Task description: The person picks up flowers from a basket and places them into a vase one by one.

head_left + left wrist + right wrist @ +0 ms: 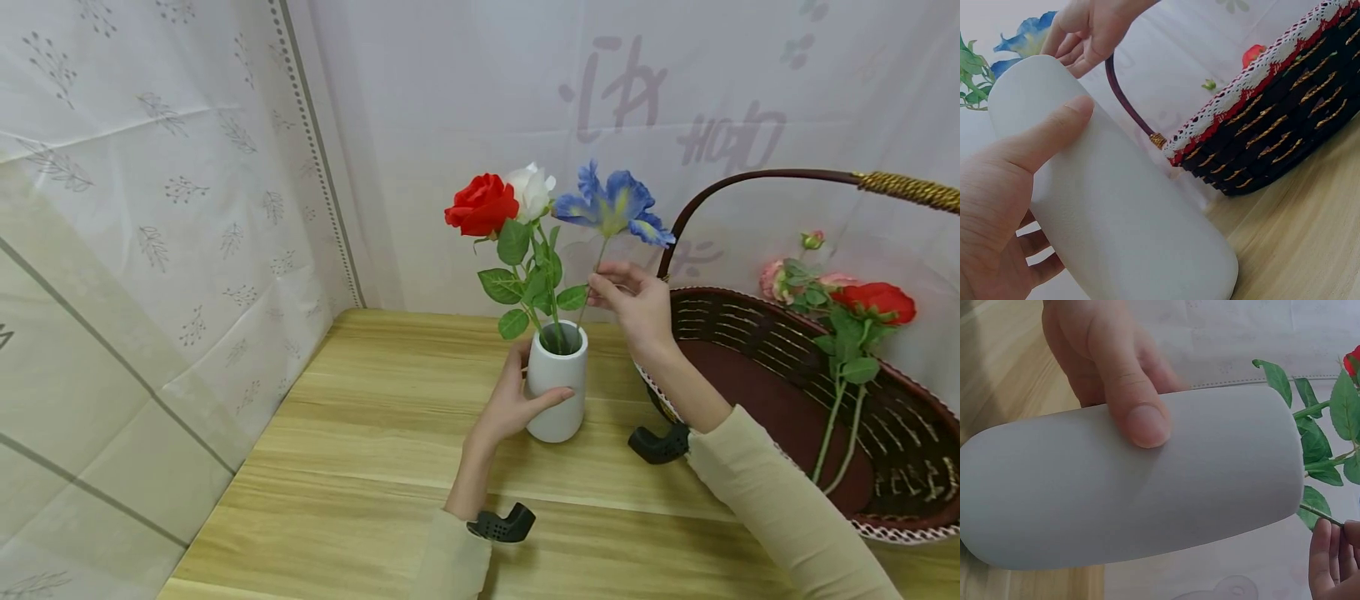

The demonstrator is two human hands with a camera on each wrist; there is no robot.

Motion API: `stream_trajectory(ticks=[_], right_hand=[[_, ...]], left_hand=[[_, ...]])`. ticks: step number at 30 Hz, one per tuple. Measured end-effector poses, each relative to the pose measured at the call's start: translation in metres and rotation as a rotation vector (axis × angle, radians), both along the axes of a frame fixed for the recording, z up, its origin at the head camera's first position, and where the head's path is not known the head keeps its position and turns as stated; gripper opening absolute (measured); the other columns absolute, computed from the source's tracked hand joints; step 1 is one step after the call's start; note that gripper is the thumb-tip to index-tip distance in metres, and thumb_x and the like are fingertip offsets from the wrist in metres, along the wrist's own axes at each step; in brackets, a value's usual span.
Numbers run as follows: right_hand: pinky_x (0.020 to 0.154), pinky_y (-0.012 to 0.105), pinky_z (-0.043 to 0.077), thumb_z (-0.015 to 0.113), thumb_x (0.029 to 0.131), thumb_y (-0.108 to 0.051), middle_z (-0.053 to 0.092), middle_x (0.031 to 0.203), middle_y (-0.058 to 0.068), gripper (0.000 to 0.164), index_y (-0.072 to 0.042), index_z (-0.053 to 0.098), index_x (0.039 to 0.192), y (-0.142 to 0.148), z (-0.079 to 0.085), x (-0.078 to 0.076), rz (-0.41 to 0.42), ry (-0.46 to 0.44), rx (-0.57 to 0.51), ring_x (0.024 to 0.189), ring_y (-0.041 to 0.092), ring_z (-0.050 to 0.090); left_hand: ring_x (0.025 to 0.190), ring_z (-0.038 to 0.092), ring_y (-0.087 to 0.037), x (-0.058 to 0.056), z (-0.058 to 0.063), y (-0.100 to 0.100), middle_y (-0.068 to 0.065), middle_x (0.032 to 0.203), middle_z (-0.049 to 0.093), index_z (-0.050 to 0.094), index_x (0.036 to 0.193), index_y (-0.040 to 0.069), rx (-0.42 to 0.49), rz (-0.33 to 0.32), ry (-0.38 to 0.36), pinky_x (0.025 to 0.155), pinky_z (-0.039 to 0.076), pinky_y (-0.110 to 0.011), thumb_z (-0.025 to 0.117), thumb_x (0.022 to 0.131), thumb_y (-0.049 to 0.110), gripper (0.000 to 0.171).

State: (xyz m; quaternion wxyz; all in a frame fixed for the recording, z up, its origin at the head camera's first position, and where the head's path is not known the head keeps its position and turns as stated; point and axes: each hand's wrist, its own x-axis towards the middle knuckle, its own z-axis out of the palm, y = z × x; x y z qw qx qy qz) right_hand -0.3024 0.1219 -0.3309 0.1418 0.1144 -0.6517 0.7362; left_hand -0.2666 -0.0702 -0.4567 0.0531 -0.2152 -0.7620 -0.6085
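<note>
A white vase [557, 400] stands upright on the wooden table. My left hand [512, 400] grips it from the left, thumb across the front and fingers behind. Above the rim, my right hand [637, 312] pinches the thin stem of a blue iris [615, 204], whose lower end is inside the vase mouth. A red rose [482, 206] and a white rose [531, 192] lean to the left in the same vase, with green leaves below them. In the right wrist view the iris stem [1322, 514] runs from the rim to my right fingertips.
Right of the vase sits a dark woven basket [757, 392] with a tall arched handle [787, 173] and lace trim. Inside it lie a red flower [877, 302] and pink flowers [776, 279]. A patterned white curtain [187, 208] hangs behind and to the left.
</note>
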Motion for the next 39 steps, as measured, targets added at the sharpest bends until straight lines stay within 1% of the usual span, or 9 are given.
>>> stream_trajectory(ticks=[4,9,13,17,21,24,27,35,39], right_hand=[[0.077,0.029,0.059,0.069,0.096,-0.005,0.069,0.093,0.008,0.025,0.011,0.062,0.114,-0.001,-0.004,0.000,0.006,-0.015,0.036,0.077,0.016,0.071],[0.076,0.028,0.058,0.069,0.096,-0.006,0.069,0.093,0.002,0.030,0.013,0.060,0.118,-0.002,-0.008,0.000,0.028,-0.023,0.059,0.078,0.014,0.070],[0.076,0.029,0.059,0.068,0.097,-0.005,0.069,0.093,0.000,0.031,0.015,0.059,0.119,-0.003,-0.012,0.000,0.044,-0.028,0.074,0.078,0.014,0.070],[0.079,0.033,0.059,0.069,0.096,-0.004,0.071,0.094,0.002,0.030,0.014,0.061,0.118,-0.004,-0.016,-0.001,0.057,-0.025,0.082,0.077,0.015,0.071],[0.079,0.035,0.059,0.069,0.096,-0.003,0.071,0.095,0.007,0.027,0.013,0.062,0.116,-0.004,-0.019,-0.001,0.072,-0.016,0.091,0.076,0.016,0.070],[0.079,0.035,0.059,0.069,0.096,-0.004,0.071,0.093,0.005,0.026,0.012,0.063,0.115,-0.005,-0.020,-0.001,0.087,-0.020,0.122,0.077,0.018,0.070],[0.080,0.035,0.058,0.069,0.096,-0.007,0.070,0.091,0.000,0.027,0.011,0.064,0.116,-0.006,-0.021,0.000,0.091,-0.036,0.161,0.079,0.019,0.070],[0.081,0.029,0.056,0.069,0.098,-0.014,0.070,0.094,-0.002,0.031,0.008,0.064,0.119,-0.007,-0.021,0.002,0.093,-0.062,0.238,0.083,0.011,0.068],[0.083,0.028,0.055,0.071,0.097,-0.020,0.070,0.100,-0.001,0.034,0.005,0.066,0.121,-0.007,-0.022,0.003,0.092,-0.080,0.280,0.089,0.011,0.067]], left_hand=[[0.123,0.051,-0.018,0.000,0.000,0.000,-0.002,0.135,0.050,0.035,0.148,0.015,0.004,-0.001,0.010,0.104,0.042,-0.044,0.084,0.084,0.036,0.083],[0.123,0.051,-0.016,0.000,0.000,-0.001,-0.001,0.136,0.050,0.035,0.148,0.016,0.006,-0.007,0.009,0.104,0.042,-0.043,0.084,0.084,0.035,0.083],[0.124,0.051,-0.017,0.000,-0.001,0.000,-0.001,0.137,0.050,0.034,0.149,0.017,0.005,-0.009,0.003,0.104,0.042,-0.043,0.084,0.084,0.036,0.084],[0.123,0.051,-0.017,0.000,0.000,0.000,-0.001,0.137,0.050,0.034,0.150,0.016,0.008,-0.008,0.001,0.104,0.042,-0.043,0.083,0.084,0.036,0.084],[0.123,0.051,-0.016,0.000,0.000,0.000,-0.001,0.137,0.050,0.034,0.149,0.016,0.005,-0.009,0.005,0.104,0.042,-0.042,0.084,0.085,0.033,0.083],[0.122,0.051,-0.017,0.000,0.001,0.000,-0.003,0.137,0.050,0.035,0.148,0.015,0.006,-0.008,0.012,0.103,0.042,-0.044,0.083,0.085,0.032,0.081],[0.122,0.052,-0.018,0.000,0.001,0.000,-0.003,0.136,0.051,0.035,0.148,0.015,0.007,-0.002,0.016,0.102,0.043,-0.044,0.083,0.085,0.033,0.081],[0.123,0.052,-0.017,0.000,0.001,0.000,0.000,0.136,0.050,0.035,0.148,0.016,0.000,0.005,0.008,0.103,0.043,-0.044,0.084,0.084,0.037,0.083],[0.123,0.052,-0.017,0.000,0.000,0.000,0.001,0.136,0.050,0.035,0.148,0.017,0.004,0.001,-0.004,0.103,0.043,-0.044,0.083,0.084,0.038,0.082]])
